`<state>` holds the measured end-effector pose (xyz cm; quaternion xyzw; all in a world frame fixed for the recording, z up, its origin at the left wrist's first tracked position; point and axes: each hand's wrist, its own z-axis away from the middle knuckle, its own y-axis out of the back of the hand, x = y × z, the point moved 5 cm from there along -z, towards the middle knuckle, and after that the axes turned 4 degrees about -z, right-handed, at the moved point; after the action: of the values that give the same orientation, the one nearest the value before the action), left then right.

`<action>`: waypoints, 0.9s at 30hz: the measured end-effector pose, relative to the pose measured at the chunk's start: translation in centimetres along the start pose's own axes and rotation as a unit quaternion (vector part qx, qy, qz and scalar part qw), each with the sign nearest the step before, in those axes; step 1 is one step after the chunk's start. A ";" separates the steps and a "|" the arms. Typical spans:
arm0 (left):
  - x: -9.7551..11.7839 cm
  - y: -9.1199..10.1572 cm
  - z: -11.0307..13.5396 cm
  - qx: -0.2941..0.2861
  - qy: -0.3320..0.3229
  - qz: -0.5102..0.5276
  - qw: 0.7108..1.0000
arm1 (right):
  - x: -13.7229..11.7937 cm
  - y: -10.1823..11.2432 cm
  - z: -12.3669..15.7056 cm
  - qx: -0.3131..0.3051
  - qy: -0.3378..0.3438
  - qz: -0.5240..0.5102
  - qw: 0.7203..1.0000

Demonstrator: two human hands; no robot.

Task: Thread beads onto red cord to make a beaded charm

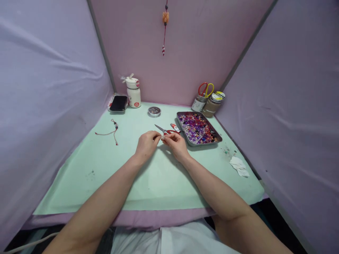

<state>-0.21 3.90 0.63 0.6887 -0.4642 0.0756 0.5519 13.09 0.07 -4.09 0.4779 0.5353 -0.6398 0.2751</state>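
1. Your left hand (147, 143) and right hand (176, 144) met at the middle of the worktop (159, 176), fingers curled and fingertips pinched together.
2. Whatever you pinched between them was too small to make out.
3. The small scissors (165, 131), red-handled, lay on the worktop just beyond your fingertips, next to a red-and-white tube (175, 127).
4. A metal tray (201, 144) of purple and red beads (197, 128) sat just to the right of your right hand.
5. A round tin (154, 111) stood farther back.
6. A red cord (112, 132) lay well to the left, apart from both hands.
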 end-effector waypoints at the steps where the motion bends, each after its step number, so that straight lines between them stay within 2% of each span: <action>1: 0.0 0.0 0.0 0.001 -0.002 0.002 1.000 | 0.0 0.0 0.0 0.002 0.005 0.004 1.000; 8: 0.0 -0.1 0.0 0.018 -0.019 0.014 1.000 | -0.4 -0.1 0.1 0.004 0.019 -0.010 1.000; 17: 0.5 0.3 0.1 0.041 -0.023 0.040 0.998 | 0.1 0.3 -0.2 0.007 -0.084 -0.124 0.989; 27: 0.4 0.7 0.0 0.070 -0.009 0.064 0.995 | 0.7 0.5 -0.5 -0.002 -0.138 -0.174 0.975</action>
<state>-0.47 3.66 1.33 0.6950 -0.5060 0.1372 0.4921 13.41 0.55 -4.95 0.2837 0.5687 -0.7365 0.2314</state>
